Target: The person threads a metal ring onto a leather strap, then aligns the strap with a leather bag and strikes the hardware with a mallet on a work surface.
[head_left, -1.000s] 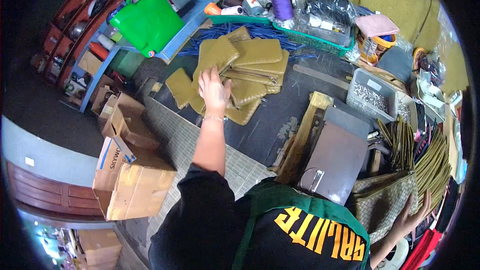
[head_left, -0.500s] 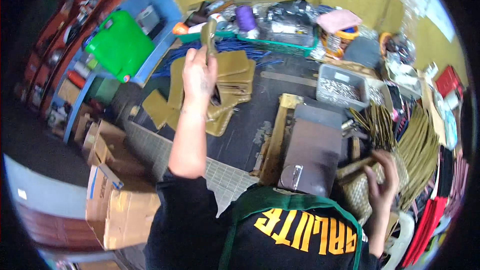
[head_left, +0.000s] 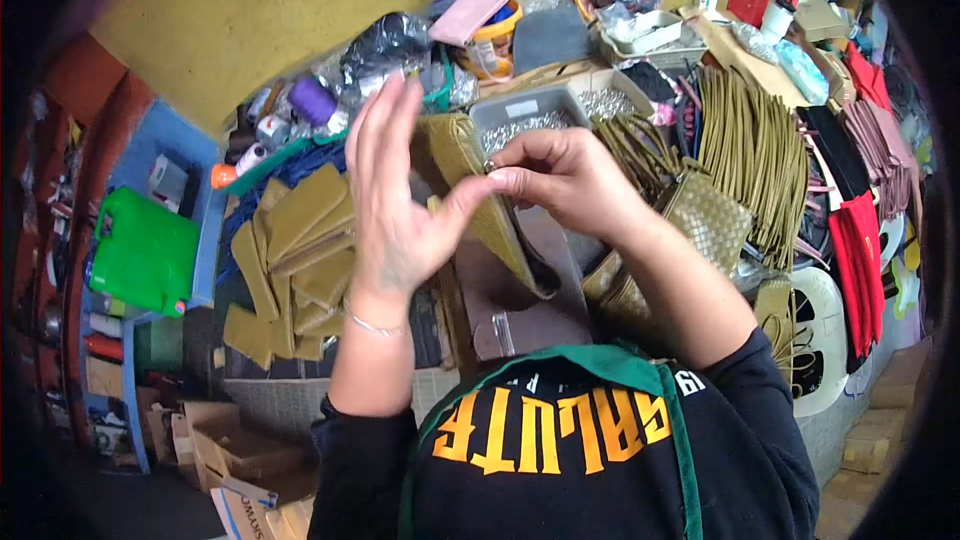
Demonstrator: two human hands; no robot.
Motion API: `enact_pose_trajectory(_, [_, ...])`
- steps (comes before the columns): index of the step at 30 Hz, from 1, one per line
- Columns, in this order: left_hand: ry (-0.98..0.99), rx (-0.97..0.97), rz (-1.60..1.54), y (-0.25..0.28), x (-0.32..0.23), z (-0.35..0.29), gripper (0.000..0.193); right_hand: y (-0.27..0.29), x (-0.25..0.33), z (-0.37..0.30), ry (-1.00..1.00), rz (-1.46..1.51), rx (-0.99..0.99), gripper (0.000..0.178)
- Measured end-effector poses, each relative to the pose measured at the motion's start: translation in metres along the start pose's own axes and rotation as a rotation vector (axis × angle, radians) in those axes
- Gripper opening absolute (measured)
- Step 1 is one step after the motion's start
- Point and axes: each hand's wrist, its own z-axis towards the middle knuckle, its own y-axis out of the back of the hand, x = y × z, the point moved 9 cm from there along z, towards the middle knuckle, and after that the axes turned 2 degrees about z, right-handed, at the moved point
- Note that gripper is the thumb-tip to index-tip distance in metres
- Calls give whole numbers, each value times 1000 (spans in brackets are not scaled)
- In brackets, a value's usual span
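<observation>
An olive woven-textured pouch-like piece hangs tilted in front of me, its dark inside showing along one edge. My right hand pinches its upper edge between thumb and forefinger, where a small dark metal bit shows. My left hand is raised beside the piece, fingers stretched upward. Its thumb reaches across the olive piece to the right thumb tip. Below them lies a brown flat leather-like panel with a small metal fitting. To the left is a loose pile of olive pieces.
Grey bins of small metal parts stand behind my hands. Olive strips and a woven olive bag lie to the right, near a white plastic chair. A green jerrycan and cardboard boxes are at left.
My view has turned right. My left hand has come back from above the olive pile; the right has left the woven bag. Both now meet at the olive piece.
</observation>
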Motion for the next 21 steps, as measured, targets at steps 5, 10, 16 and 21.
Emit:
enact_pose_trajectory(5, [2,196,-81,12,13,13,29,2,18,-3,33,-473,35,37])
enact_pose_trajectory(10, [260,-311,-81,89,63,-28,19,39,-47,-24,-288,-391,41,40])
enact_pose_trajectory(16, [246,134,-211,88,25,-78,43,46,-63,-27,-255,-82,55,28])
enact_pose_trajectory(21, [-176,851,-1598,55,-31,-88,38,-11,-30,-45,-139,-278,283,19])
